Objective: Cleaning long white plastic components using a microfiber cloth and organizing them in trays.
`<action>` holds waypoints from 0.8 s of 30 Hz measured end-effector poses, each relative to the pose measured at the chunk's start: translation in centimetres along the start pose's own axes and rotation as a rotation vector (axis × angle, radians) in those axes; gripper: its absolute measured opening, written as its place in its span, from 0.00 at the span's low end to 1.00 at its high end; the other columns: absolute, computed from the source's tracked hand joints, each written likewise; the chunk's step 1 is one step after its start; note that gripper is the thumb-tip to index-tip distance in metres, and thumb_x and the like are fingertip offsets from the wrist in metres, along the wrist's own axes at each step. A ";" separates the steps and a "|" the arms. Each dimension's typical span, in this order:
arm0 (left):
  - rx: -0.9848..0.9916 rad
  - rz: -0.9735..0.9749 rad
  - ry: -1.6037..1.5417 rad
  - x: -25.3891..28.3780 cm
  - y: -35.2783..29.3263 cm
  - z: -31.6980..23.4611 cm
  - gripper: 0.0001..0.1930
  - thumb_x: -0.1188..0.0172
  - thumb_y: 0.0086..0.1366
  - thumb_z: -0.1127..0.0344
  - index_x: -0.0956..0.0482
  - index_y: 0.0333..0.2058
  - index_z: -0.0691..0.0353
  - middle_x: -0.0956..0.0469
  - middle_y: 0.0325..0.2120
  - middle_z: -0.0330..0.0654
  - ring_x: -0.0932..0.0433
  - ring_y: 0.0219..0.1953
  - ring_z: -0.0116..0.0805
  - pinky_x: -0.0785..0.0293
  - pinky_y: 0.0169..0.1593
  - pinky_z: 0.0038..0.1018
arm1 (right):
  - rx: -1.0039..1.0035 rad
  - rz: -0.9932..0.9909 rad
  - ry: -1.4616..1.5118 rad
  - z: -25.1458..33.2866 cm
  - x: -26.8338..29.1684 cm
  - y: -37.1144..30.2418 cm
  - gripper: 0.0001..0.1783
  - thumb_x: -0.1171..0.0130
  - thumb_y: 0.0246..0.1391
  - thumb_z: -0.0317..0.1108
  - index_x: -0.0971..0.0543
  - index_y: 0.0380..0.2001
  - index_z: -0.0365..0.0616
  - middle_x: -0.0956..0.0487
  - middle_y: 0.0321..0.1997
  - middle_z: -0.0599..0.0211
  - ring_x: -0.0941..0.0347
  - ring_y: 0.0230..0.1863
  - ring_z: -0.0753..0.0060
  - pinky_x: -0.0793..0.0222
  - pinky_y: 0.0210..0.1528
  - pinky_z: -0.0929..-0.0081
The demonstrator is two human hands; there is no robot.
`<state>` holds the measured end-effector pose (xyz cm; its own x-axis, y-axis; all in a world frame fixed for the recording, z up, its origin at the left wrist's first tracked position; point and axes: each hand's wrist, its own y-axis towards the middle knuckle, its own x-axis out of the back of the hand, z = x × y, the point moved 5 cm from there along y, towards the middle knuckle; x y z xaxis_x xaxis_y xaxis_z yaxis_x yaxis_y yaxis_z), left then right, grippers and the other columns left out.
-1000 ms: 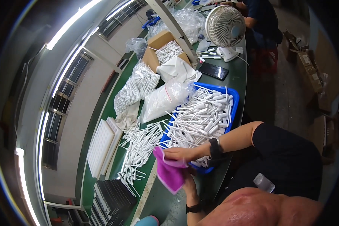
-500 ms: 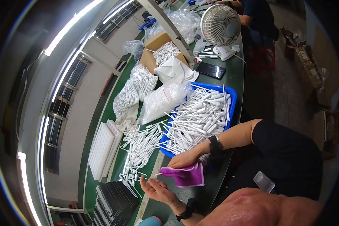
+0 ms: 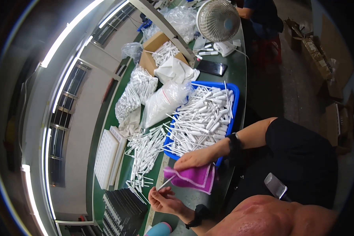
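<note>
My right hand (image 3: pixel 196 158) is closed on a purple cloth (image 3: pixel 196 179) with a pale edge, just in front of a blue tray (image 3: pixel 235 103). The tray is heaped with white plastic sticks (image 3: pixel 204 114), each with a thicker end. Lower down, my left hand (image 3: pixel 166 200) pinches the near end of one thin white stick (image 3: pixel 166 183). Its far end runs up against the cloth, where folds hide it. More white sticks (image 3: pixel 147 151) lie loose on the green table, left of the tray.
Black slotted racks (image 3: pixel 120 210) and white foam trays (image 3: pixel 108 157) stand left of my hands. Clear bags (image 3: pixel 167 104), a cardboard box (image 3: pixel 147 61), a phone (image 3: pixel 211 68) and a fan (image 3: pixel 218 21) are farther back. Another person (image 3: pixel 261 17) sits beyond. A blue cup-like object (image 3: pixel 159 229) is nearby.
My left fingers have closed on the stick, and more of it shows outside the cloth. Earlier that hand was apart from it, index finger raised. The view has shifted slightly.
</note>
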<state>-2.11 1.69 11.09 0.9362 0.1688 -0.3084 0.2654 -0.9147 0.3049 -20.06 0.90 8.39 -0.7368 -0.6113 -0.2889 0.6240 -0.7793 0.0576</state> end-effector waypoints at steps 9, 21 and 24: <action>-0.232 0.531 0.258 -7.5 -4.8 -2.1 0.10 0.50 0.66 0.70 0.25 0.31 0.74 0.21 0.21 0.49 0.20 0.23 0.38 0.22 0.31 0.27 | -0.092 -0.268 0.090 1.4 4.5 -10.7 0.17 0.58 0.63 0.40 0.25 0.44 0.41 0.23 0.37 0.70 0.26 0.35 0.80 0.30 0.33 0.81; 0.466 0.872 0.197 -21.1 1.1 7.1 0.13 0.48 0.65 0.63 0.25 0.34 0.71 0.26 0.23 0.41 0.23 0.22 0.31 0.26 0.28 0.22 | 0.445 -1.029 0.048 0.4 10.8 -30.2 0.22 0.62 0.64 0.43 0.31 0.51 0.39 0.25 0.46 0.59 0.26 0.45 0.68 0.26 0.44 0.73; 0.452 0.912 0.175 -25.7 2.0 10.7 0.14 0.47 0.65 0.62 0.25 0.35 0.71 0.26 0.23 0.41 0.23 0.23 0.30 0.26 0.27 0.22 | 0.404 -1.397 -0.551 2.0 10.1 -33.4 0.25 0.64 0.64 0.45 0.35 0.56 0.40 0.26 0.48 0.62 0.27 0.47 0.69 0.27 0.47 0.71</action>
<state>-28.07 -8.41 9.92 0.7682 -0.6400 0.0171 -0.6397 -0.7683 -0.0211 -48.89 20.52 5.45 -0.7102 0.7029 0.0387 -0.6570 -0.6816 0.3223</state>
